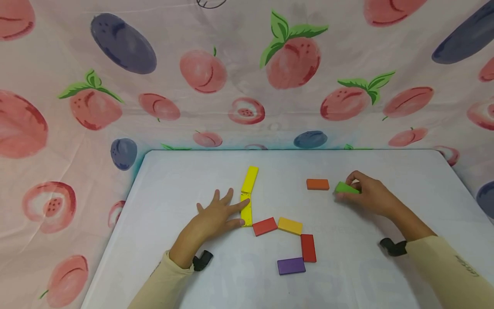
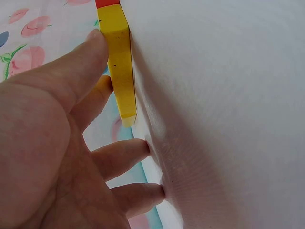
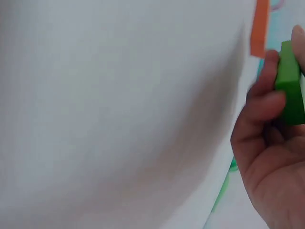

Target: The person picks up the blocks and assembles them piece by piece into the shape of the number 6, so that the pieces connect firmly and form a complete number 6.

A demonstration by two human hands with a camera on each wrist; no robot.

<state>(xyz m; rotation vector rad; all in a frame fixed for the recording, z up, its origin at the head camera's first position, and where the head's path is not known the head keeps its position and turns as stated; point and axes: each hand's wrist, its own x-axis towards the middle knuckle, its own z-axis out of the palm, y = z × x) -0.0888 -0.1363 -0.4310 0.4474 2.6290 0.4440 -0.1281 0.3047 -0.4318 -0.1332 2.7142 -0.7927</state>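
My right hand (image 1: pixel 371 195) pinches a green block (image 1: pixel 347 188) between thumb and fingers, at the right of the white table; the block's lower side is partly behind the thumb. In the right wrist view the green block (image 3: pixel 289 83) shows near an orange block (image 3: pixel 259 28). My left hand (image 1: pixel 216 216) lies with spread, fairly straight fingers, its thumb and index finger touching the nearer yellow block (image 1: pixel 246 210). Another yellow block (image 1: pixel 250 179) meets its far end. From its near end a red block (image 1: pixel 265 226) and an amber block (image 1: pixel 290 226) continue the bent row.
Further along the row lie a second red block (image 1: pixel 308 248) and a purple block (image 1: pixel 291 266). The orange block (image 1: pixel 317 184) lies alone left of the green one. Behind the table (image 1: pixel 173 171) hangs a fruit-print cloth (image 1: pixel 216 111). Black wrist cameras sit at both cuffs.
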